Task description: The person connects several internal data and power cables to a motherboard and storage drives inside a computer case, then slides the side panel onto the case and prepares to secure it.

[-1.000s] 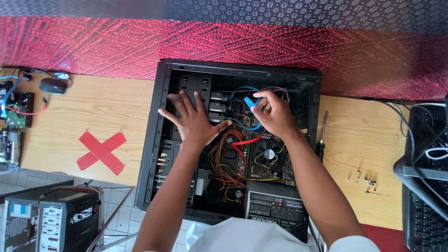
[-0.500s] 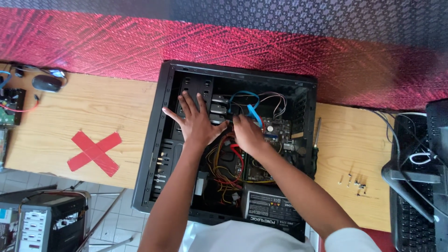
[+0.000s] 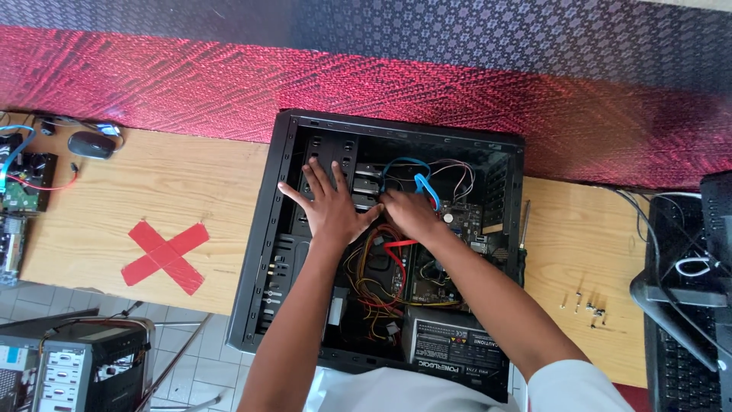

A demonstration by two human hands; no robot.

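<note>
Both hands are working inside the open black computer case [image 3: 263,252] lying at the centre of the frame on the wooden table [image 3: 152,183]. Left hand [image 3: 329,206] is pressing flat, fingers spread, on the drive cage [image 3: 324,156]; right hand [image 3: 408,214] is curling beside the blue cable [image 3: 424,187], though I cannot tell whether it is gripping. Red tape cross [image 3: 164,255] is sitting at left.

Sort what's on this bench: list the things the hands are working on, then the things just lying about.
In hand:
open computer case
left hand, flat on the drive bays
right hand, among the cables
blue cable

Lying about:
red tape cross
mouse
loose screws
screwdriver
keyboard
</note>
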